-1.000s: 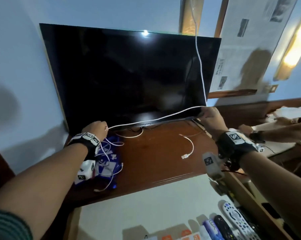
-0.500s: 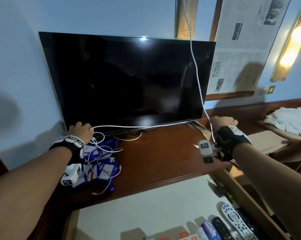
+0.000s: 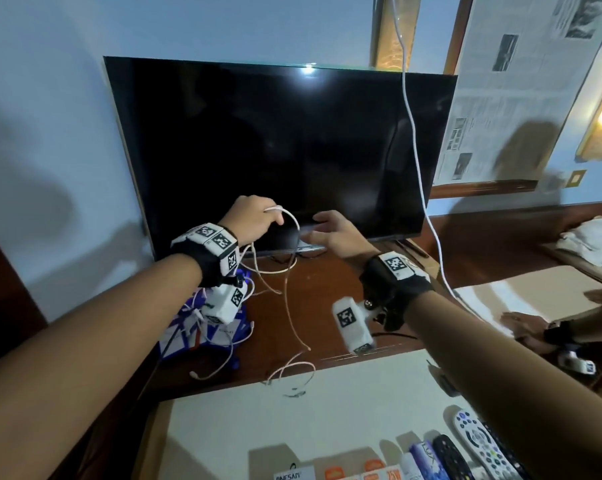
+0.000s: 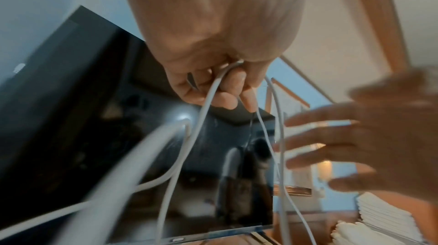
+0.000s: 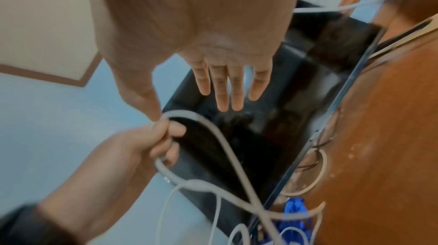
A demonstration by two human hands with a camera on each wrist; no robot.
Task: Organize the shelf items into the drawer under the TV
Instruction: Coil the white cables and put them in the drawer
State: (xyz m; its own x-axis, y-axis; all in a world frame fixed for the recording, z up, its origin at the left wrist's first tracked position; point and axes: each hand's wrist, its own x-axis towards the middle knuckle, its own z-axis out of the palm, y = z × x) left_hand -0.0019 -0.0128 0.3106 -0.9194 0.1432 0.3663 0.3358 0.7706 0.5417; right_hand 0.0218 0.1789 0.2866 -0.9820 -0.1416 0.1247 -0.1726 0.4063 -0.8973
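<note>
My left hand is raised in front of the TV's lower edge and grips a loop of white cable. The left wrist view shows its fingers curled round the cable. The cable hangs down to the wooden shelf, and its end curls over the shelf's front edge. My right hand hovers just right of the loop with straight, spread fingers and holds nothing. Below, the drawer stands open, with remotes and small boxes at its near right.
A blue bag tangled with more white cables lies at the shelf's left. The black TV stands behind. Another white cable hangs from above past the TV's right side. Another person's hand rests at the right.
The cable was stretched between both hands. My right hand has let go and moved left, now open. My left hand has risen toward the middle with the cable looped in it.
</note>
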